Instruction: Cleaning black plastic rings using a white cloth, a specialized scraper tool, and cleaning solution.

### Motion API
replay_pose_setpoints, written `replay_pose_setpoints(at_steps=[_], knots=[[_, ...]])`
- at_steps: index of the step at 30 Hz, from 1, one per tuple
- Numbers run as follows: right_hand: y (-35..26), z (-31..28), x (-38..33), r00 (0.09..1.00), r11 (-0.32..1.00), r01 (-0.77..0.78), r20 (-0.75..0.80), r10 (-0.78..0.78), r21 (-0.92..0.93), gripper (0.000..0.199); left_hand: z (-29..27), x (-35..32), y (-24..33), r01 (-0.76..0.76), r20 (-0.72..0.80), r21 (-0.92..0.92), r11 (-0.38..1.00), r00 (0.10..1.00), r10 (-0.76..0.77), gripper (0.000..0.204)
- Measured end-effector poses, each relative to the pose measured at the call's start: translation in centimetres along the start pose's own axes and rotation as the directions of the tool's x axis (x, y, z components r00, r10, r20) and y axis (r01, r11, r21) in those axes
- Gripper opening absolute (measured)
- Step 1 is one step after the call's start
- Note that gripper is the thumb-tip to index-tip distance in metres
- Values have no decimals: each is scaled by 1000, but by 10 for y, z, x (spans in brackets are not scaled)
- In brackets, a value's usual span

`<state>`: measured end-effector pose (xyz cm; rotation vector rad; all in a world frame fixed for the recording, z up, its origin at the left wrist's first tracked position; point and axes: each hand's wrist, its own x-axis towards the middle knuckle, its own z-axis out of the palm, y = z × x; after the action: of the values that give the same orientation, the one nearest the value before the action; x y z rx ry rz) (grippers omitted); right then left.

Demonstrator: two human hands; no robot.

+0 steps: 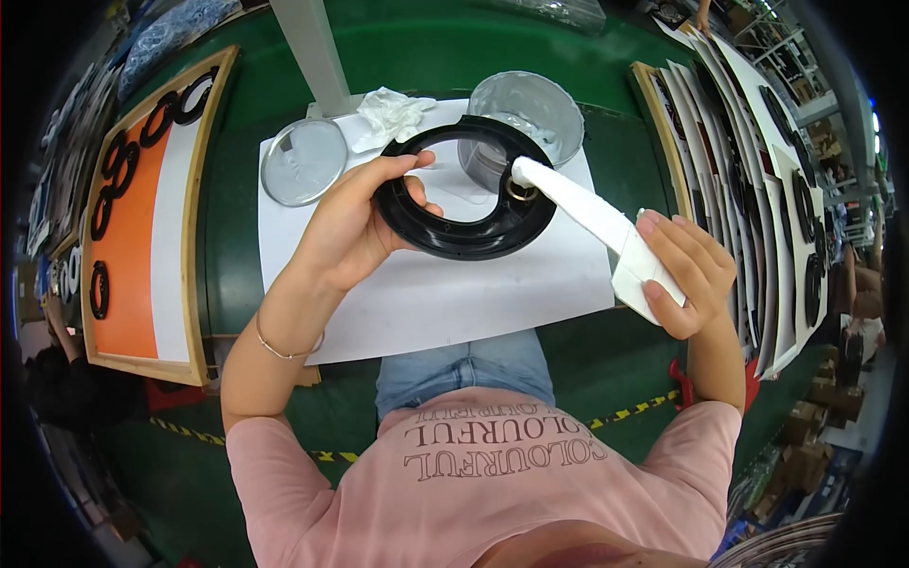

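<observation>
My left hand (352, 220) grips a black ring-shaped plastic part (473, 241) by its left side, thumb on top and fingers through the large opening. The part is tilted above the white sheet (426, 312). On its right side sits a small brass-coloured ring (520, 189). In my right hand (689, 270) is a long white tool (592, 216), flat and wide at the held end. It narrows to a rounded tip, which lies against the black part beside the brass-coloured ring. Whether the tool is wrapped in paper or cloth I cannot tell.
Behind the black part stands a grey metal can (566, 114), smeared inside with grey paste. A round lid (303, 163) and crumpled white tissue (390, 117) lie to its left. A wooden-framed tray (197, 322) holds several black rings. Upright boards (734, 180) line the right side.
</observation>
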<state>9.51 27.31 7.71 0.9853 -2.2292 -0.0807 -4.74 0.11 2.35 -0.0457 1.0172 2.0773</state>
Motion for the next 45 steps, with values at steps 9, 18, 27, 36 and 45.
replay_pose_setpoints(at_steps=[9,18,27,36,45], knots=[[0,3,5,999,999,32,7,-32,-38,27,-11,2,4,-41,77,2,999,996,40,27],[-1,-6,16,979,978,164,146,-144,-131,29,-9,0,5,-106,34,97,990,994,103,30],[4,-23,36,989,997,53,143,-45,-54,24,-9,-8,4,-277,-10,291,916,956,292,27],[30,23,8,967,987,-95,222,122,-129,23,-17,-28,-7,-340,-34,302,891,930,367,21],[11,-14,-25,947,960,-280,158,279,-15,19,-27,-37,-20,-451,-37,277,848,877,479,12]])
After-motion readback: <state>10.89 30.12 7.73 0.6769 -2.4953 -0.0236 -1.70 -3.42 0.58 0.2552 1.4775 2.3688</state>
